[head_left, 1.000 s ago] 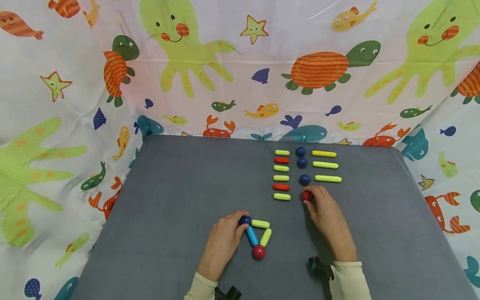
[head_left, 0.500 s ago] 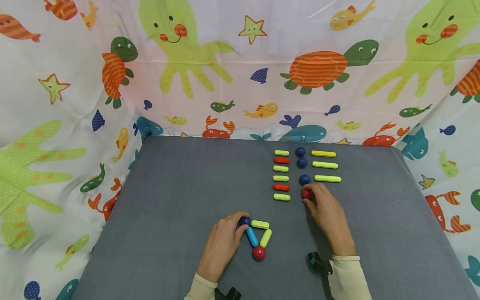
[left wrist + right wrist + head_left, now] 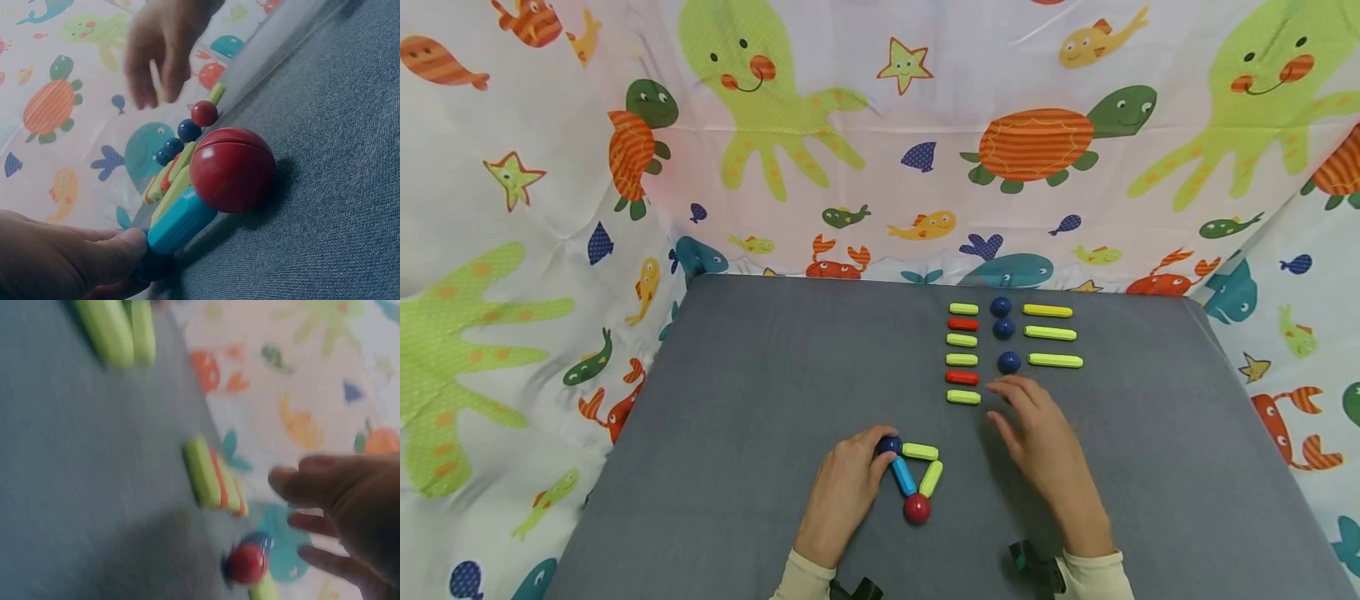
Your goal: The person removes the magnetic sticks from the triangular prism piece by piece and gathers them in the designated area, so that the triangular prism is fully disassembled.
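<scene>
My left hand (image 3: 844, 492) pinches a dark blue ball (image 3: 890, 445) between thumb and fingers. From that ball run a blue stick (image 3: 903, 476) and a yellow-green stick (image 3: 921, 452). A second yellow-green stick (image 3: 931, 478) and a large red ball (image 3: 917, 508) complete a small triangle on the table; the corner between the green sticks carries no ball. My right hand (image 3: 1054, 458) hovers over the table, fingers parted and holding nothing. Below it another red ball (image 3: 204, 114) lies in line with the blue balls; in the head view the hand hides it.
A column of short yellow-green and red sticks (image 3: 962, 377) lies on the grey table (image 3: 760, 383) right of centre. Beside it are loose blue balls (image 3: 1009, 362) and longer yellow-green sticks (image 3: 1055, 361). A sea-animal curtain (image 3: 820, 108) hangs behind the table.
My right hand has let go of the loose red ball, opened its fingers and drawn a little back and left. My left hand stays on the blue ball; the triangle has not moved.
</scene>
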Demonstrator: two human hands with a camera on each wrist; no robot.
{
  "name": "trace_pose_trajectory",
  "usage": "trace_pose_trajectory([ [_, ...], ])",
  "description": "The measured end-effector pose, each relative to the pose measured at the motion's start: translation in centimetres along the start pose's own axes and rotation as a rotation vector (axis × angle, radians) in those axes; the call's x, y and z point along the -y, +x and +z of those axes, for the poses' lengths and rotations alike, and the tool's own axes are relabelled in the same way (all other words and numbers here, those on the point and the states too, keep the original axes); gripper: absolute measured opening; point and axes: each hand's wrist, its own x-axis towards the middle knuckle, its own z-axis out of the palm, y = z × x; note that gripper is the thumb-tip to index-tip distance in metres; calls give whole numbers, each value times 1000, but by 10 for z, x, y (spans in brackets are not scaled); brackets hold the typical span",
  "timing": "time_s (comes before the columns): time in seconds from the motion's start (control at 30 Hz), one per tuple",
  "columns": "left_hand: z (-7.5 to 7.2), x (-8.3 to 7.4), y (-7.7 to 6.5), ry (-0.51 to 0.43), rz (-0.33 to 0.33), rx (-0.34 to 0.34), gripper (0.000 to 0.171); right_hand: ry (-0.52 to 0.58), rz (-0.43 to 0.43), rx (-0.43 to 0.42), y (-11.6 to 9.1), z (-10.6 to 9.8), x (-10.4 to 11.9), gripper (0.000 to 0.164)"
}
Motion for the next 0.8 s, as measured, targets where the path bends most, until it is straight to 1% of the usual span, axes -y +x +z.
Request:
trace_pose_trajectory([
  [0.1, 0, -1, 0, 0, 3, -6, 30, 68, -91, 66, -9, 1, 24, 48],
  [0.17, 0, -1, 0, 3, 2, -5, 30, 104, -136, 134, -16, 3, 38, 48],
  [0.23, 1, -1, 1, 11, 3, -9, 29, 131, -163, 216, -22, 6, 50, 47],
  [0.33, 1, -2, 1, 21, 6, -14, 28, 147, -166, 341, -30, 11, 61, 43],
  [0.43, 0, -2, 1, 23, 3, -14, 28, 112, -132, 432, -35, 14, 65, 41],
  [0.57, 1, -2, 0, 16, -1, -6, 29, 61, -94, 477, -39, 17, 66, 43],
  [0.8, 0, -2, -2, 19, -15, -8, 28, 36, -101, 484, -42, 21, 64, 40],
])
